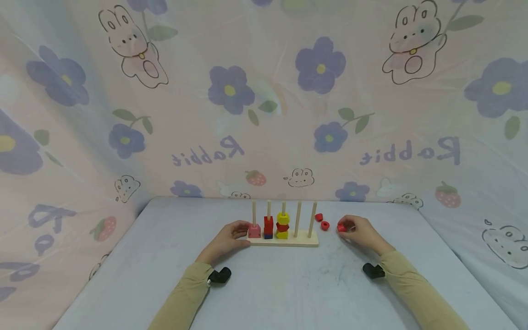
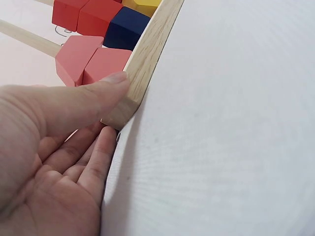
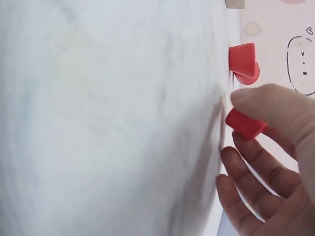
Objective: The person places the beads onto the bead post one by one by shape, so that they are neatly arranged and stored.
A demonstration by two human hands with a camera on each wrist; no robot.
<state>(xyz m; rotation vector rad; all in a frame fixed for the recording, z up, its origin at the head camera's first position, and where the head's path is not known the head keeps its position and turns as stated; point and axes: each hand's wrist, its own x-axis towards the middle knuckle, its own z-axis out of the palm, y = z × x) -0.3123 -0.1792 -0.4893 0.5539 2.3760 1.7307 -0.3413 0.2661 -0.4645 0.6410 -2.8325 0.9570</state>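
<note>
A wooden peg stand (image 1: 284, 244) stands on the table, its left end gripped by my left hand (image 1: 228, 238), with the thumb along the front edge. Pink blocks (image 1: 254, 232) sit on its leftmost peg. The second peg bears red blocks (image 1: 268, 223) above a navy block (image 2: 127, 27). On the third, a red block (image 1: 282, 227) lies between yellow blocks (image 1: 283, 218). The two rightmost pegs (image 1: 298, 220) show bare wood. To the right of the stand, my right hand (image 1: 360, 233) pinches a small red block (image 3: 245, 124) between thumb and fingers, close to the tabletop.
Two loose red blocks, one farther back (image 1: 319, 217) and one nearer (image 1: 325, 226), lie between the stand and my right hand. Behind the white-covered table (image 1: 288, 288) hangs a curtain (image 1: 280, 133) printed with rabbits and flowers. Black wrist devices (image 1: 220, 275) sit at both cuffs.
</note>
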